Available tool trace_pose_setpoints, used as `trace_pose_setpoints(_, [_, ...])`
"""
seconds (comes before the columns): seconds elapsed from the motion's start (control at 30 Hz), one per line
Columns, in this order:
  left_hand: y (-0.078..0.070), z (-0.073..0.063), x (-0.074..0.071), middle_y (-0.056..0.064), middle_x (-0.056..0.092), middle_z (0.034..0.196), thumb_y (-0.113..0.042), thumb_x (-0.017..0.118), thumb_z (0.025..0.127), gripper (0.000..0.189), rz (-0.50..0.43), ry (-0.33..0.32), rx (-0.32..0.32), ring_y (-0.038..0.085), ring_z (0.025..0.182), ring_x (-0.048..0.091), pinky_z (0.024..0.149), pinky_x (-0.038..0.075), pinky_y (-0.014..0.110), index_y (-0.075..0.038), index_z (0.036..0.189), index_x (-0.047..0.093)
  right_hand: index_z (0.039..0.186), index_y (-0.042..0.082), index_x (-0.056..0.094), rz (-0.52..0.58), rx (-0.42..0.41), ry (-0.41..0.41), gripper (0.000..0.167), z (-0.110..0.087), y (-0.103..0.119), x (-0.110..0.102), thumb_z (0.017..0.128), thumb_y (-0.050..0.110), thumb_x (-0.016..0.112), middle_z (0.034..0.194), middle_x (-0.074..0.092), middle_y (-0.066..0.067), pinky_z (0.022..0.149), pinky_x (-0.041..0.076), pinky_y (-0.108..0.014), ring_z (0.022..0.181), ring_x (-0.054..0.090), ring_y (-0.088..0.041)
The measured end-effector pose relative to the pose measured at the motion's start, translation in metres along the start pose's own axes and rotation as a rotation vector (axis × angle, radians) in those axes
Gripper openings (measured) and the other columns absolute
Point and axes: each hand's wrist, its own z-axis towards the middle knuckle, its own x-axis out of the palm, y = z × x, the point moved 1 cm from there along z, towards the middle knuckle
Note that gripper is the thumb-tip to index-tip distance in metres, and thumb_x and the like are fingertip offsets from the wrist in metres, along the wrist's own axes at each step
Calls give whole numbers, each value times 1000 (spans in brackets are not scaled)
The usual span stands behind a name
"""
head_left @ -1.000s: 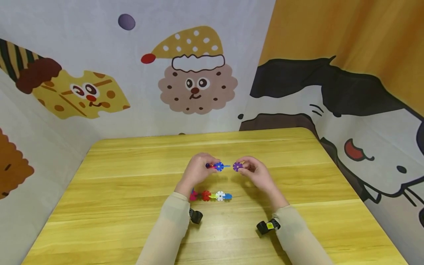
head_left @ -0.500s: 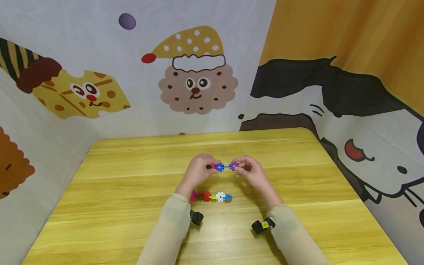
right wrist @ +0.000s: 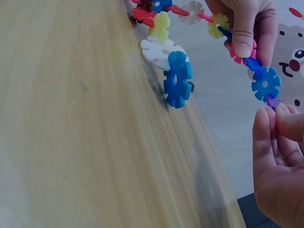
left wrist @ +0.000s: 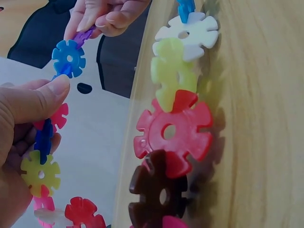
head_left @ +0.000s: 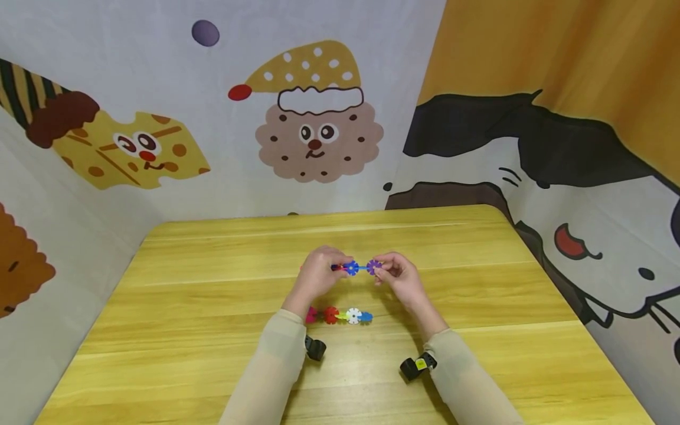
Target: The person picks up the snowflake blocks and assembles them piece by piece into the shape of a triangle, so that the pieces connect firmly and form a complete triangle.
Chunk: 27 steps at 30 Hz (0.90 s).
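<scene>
Above the table, my left hand [head_left: 319, 273] pinches a chain of notched plastic snowflake discs between thumb and fingers. Near its thumb are a dark blue disc [head_left: 351, 268] and a light blue disc [left wrist: 69, 58]. My right hand [head_left: 404, 277] pinches a purple snowflake disc [head_left: 373, 267], whose edge meets the light blue one; how deep the slots engage is unclear. Fingers cover part of the purple disc. Past the left hand, the chain continues with a yellow disc [left wrist: 41, 174], pink, white and red ones.
A second disc chain lies on the wooden table [head_left: 212, 330] nearer the body, with a white disc [head_left: 353, 316], a red disc [head_left: 331, 314], and yellow, brown, pink and blue ones. A patterned cloth [head_left: 319, 206] hangs behind the table.
My right hand has moved left with the purple disc, closing the gap to the light blue disc. The left hand has stayed nearly still; the chain on the table has not moved.
</scene>
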Motion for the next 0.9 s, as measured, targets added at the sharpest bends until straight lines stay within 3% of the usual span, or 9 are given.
trace_pose_setpoints(0.53, [-3,1,1,11,73,104,-3,83,76,32,15,-22,46,28,101,66,94,52,40,-3,108,76,114,-15,58,62,6,-43,28,-1,-1,3,86,-21,58,81,62,-8,64,58,-28,66,62,-14])
trace_pose_setpoints(0.9, [-3,1,2,11,73,104,-3,82,77,31,29,-16,52,28,101,66,93,52,39,-2,107,76,114,-14,59,42,2,-53,28,-1,-2,4,87,-20,58,81,63,-8,64,58,-26,66,62,-14])
